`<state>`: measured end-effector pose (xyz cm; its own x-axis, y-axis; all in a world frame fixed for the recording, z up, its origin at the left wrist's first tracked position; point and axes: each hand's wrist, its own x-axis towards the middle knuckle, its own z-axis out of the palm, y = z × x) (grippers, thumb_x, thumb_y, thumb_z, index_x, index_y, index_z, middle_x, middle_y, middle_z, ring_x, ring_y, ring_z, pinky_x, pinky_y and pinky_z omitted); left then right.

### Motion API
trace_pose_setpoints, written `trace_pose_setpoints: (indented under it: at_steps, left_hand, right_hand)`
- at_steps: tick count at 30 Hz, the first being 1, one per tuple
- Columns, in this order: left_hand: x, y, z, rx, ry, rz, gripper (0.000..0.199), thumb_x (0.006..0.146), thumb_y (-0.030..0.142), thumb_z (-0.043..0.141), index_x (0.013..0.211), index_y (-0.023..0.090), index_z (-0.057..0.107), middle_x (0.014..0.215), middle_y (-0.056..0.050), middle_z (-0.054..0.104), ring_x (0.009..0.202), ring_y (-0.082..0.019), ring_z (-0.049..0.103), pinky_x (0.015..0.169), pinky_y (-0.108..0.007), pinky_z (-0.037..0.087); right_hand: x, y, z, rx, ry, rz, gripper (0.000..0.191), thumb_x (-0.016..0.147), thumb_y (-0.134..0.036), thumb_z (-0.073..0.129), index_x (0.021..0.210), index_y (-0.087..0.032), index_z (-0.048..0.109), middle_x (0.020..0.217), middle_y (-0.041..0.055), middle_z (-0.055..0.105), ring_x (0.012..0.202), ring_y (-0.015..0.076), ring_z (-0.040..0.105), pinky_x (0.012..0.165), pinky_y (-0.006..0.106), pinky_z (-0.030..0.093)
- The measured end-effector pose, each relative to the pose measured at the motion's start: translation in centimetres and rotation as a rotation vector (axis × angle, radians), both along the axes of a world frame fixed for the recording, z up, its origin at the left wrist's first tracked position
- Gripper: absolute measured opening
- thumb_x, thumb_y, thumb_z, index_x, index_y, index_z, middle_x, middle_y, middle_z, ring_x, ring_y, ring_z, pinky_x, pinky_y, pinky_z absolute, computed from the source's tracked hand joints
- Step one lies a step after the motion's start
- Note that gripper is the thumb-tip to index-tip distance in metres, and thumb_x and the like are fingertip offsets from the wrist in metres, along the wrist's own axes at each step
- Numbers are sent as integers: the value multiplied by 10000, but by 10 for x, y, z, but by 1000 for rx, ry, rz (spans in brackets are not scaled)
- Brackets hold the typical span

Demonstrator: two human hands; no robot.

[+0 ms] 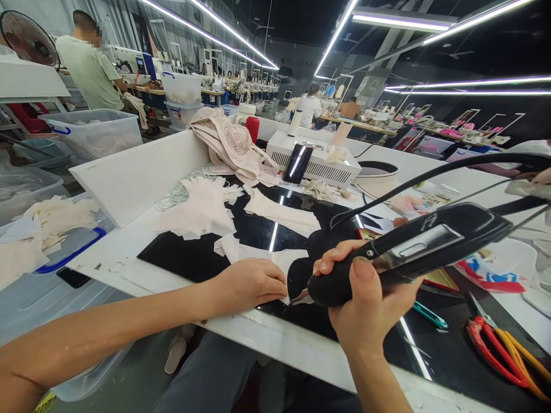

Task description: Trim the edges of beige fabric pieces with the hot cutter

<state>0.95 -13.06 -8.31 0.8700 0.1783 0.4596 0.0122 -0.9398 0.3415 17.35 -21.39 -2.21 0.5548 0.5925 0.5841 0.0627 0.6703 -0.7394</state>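
My right hand (370,310) is wrapped round a black corded handheld cutter (430,241), its narrow tip pointing left and down. That tip meets the edge of a pale fabric piece (289,261) lying on the glossy black board (193,255). Closed in a pinch, my left hand (252,284) grips the fabric's near edge just left of the tip; its fingertips are partly hidden. Beyond it on the board lie another pale cut piece (284,212) and a heap of similar pieces (200,206).
Red-handled scissors (495,350) and a teal utility knife (430,315) lie to the right. At the back stand a white vented box (314,155) and bundled beige fabric (232,137). The cutter's cable (413,180) arches over the right side. Plastic bins (99,132) flank the left.
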Motion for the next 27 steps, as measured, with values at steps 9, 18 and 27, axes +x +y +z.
trace_pose_setpoints:
  at_steps: [9,18,27]
  left_hand:
    - [-5,1,1,121,-50,-37,202,1091,216,580,1006,167,757,1073,-64,779,980,-184,718,884,-289,545]
    - [-6,0,2,116,-45,-38,158,1080,180,591,1021,171,737,1071,-62,771,998,-179,719,870,-271,540]
    - [-5,0,-1,116,-34,-24,190,1096,197,568,1031,186,747,1105,-62,776,1022,-173,715,920,-278,550]
  right_hand:
    - [0,-1,2,-5,8,0,538,860,-299,816,1313,-309,526,767,-70,691,541,150,614,517,326,567]
    - [-1,2,10,-7,44,-71,350,812,-355,826,1029,-256,571,739,-61,670,497,144,596,469,319,547]
    - [-2,4,3,-16,24,-38,290,847,-347,810,976,-231,577,738,-47,656,527,137,591,503,321,550]
